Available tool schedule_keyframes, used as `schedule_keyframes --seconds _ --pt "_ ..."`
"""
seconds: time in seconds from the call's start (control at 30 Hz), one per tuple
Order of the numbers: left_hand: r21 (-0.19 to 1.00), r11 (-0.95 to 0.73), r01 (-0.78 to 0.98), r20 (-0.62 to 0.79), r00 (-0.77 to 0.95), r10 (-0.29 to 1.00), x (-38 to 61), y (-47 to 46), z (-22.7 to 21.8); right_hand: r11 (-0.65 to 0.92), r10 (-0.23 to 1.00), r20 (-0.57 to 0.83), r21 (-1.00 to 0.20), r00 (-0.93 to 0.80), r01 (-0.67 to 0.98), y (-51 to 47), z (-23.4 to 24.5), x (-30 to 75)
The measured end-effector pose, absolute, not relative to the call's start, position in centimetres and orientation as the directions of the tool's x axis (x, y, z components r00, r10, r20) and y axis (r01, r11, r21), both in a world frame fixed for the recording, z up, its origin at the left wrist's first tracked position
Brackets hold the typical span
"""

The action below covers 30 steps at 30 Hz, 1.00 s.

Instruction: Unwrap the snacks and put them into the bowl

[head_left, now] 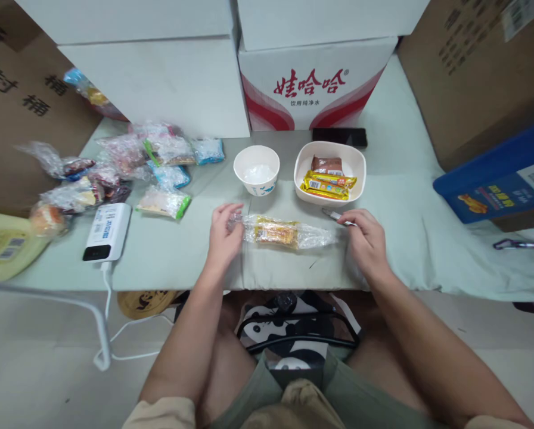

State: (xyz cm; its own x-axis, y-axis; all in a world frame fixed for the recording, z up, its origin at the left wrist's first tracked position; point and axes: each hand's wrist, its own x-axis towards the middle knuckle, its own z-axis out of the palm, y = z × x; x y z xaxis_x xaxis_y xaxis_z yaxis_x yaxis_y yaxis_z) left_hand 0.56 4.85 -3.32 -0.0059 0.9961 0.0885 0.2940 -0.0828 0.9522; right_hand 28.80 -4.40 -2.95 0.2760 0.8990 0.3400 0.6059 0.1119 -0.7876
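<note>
1. Lying on the bench (pixel 285 271) between both hands is a clear-wrapped packet (pixel 276 232), its long axis running left to right.
2. The left hand (pixel 222 235) is the nearer one, touching the packet's left end; its fingers are curled together on the gathered plastic.
3. The right hand (pixel 369 241) sits just past the other end, apart from it, fingers pinching a slim silvery tool (pixel 336 215) whose tip angles away and leftward.
4. Both forearms slant inward from the near edge.
5. Beyond stand a white bowl (pixel 245 179) and a white tub (pixel 351 162) holding yellow packs (pixel 326 189) and a brown pack (pixel 327 165).
</note>
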Motion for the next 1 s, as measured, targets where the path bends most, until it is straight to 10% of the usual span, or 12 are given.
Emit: schedule_keyframes --seconds 0.17,0.5,0.77,0.9,1.0 --pt "0.805 -0.298 0.512 0.177 0.272 0.946 -0.2 4.2 -3.0 0.309 0.925 0.368 -0.582 -0.096 0.752 -4.1 -3.2 26.7" --pt "0.679 -0.521 0.518 0.48 0.224 0.848 1.5 3.5 0.2 0.423 0.689 0.723 -0.345 -0.051 0.838 -5.1 -0.4 26.9" --pt "0.727 -0.323 0.606 -0.038 0.504 0.863 -3.1 -0.9 0.7 0.417 0.905 0.114 -0.437 -0.411 0.797 -7.6 -0.4 27.5" --pt "0.657 -0.354 0.666 0.234 0.266 0.935 -2.0 0.0 0.2 0.282 0.951 0.236 -0.392 -0.201 0.876 -6.7 -1.2 26.8" --pt "0.684 -0.402 0.609 0.159 0.414 0.897 -0.3 0.5 -0.2 0.279 0.94 0.3 -0.4 -0.163 0.873 -5.7 -1.5 25.6"
